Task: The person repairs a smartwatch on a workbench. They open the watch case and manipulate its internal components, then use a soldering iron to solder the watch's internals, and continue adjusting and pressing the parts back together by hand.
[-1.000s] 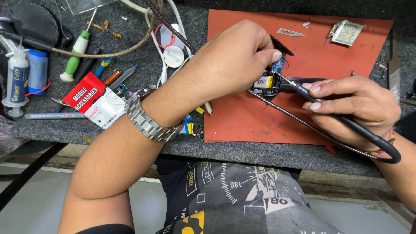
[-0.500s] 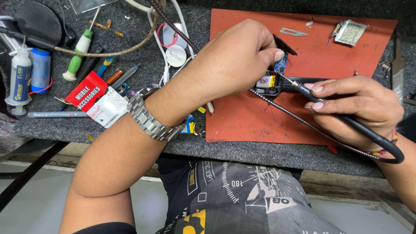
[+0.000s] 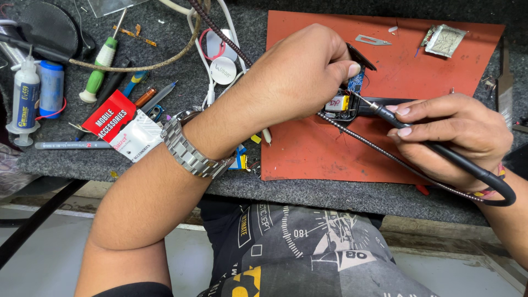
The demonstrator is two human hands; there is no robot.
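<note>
While the left hand pinches the small opened black device on the orange rubber mat, the right hand, fingers clenched, holds a black soldering iron touching it.

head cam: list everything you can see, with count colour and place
work mat: 1, red-orange, right on the bench
small opened device: 1, black, on the mat under both hands
soldering iron: 1, black, in the right hand
metal blade: 1, silver, top of the mat
screwdriver: 1, green and white, upper left
glue bottle: 1, white, far left
accessory packet: 1, red and white, left
wristwatch: 1, silver, left wrist
left hand: steadies the device
right hand: holds the iron
</note>
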